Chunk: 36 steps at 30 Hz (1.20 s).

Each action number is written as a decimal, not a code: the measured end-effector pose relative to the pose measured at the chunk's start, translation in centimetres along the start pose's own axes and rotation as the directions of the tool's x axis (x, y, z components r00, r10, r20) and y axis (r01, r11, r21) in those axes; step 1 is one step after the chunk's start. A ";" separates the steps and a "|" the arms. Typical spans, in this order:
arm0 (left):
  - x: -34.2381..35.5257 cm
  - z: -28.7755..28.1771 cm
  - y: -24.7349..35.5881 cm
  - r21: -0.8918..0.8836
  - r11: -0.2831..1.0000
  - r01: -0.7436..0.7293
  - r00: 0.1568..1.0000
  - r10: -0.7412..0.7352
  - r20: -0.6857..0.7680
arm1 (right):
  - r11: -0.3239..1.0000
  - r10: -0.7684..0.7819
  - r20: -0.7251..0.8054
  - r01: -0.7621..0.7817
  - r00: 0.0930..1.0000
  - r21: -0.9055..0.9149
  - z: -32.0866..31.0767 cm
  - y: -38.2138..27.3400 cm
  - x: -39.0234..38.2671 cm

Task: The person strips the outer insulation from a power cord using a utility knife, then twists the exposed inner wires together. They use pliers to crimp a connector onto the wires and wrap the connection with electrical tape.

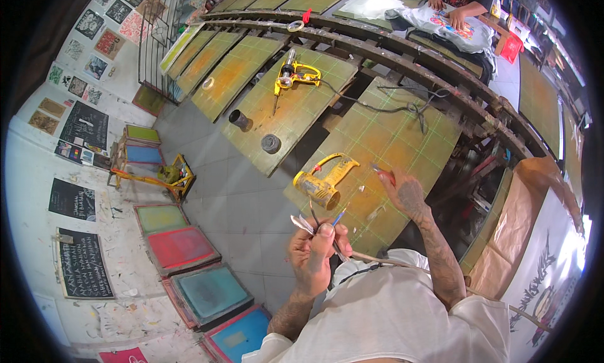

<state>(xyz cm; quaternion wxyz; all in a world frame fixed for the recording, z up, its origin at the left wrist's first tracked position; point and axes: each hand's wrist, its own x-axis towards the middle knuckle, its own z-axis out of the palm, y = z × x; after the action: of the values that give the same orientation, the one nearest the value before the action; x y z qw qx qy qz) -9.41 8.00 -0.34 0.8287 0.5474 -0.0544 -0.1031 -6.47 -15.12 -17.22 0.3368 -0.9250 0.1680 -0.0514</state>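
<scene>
My left hand (318, 253) is closed around the end of a power cable (384, 260), with thin wires (340, 216), one of them blue, and whitish strands fanning out above the thumb. The cable runs right across my white shirt. My right hand (406, 196) is over the board, fingers pinched at a small greyish tip (376, 168) whose kind I cannot make out. Between the hands lies a yellow heat gun housing (321, 190) on a green-brown board (402, 133). Small pale scraps (375, 213) are scattered beside it.
On the neighbouring board rest opened yellow heat gun parts with a metal barrel (289, 70), a dark tube (239, 119) and a dark ring (270, 143). A black cord (371, 104) crosses the gap. Coloured screen frames (182, 246) lean left; another person's hands (456, 17) touch a printed shirt.
</scene>
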 end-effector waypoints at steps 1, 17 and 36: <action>0.1 -0.2 -0.2 -0.029 1.000 0.009 1.000 -0.009 0.005 | 0.998 -0.036 -0.042 0.038 0.998 0.057 1.3 1.7 -0.1; 2.5 -1.8 0.1 -0.689 0.650 0.320 0.922 -0.048 0.383 | 0.748 -0.226 -0.038 0.199 0.973 0.633 -4.0 -6.2 -1.2; 0.0 -1.0 -2.0 -0.300 0.932 0.203 0.973 -0.158 0.168 | 0.426 -0.427 -0.146 0.341 0.892 0.838 -9.7 -14.4 -5.9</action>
<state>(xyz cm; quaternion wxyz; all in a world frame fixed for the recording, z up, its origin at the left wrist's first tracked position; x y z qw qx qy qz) -9.42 8.13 -2.56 0.8864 0.4021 -0.0453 -0.2248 -10.00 -8.60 -0.44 0.7284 -0.6573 -0.1088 -0.1602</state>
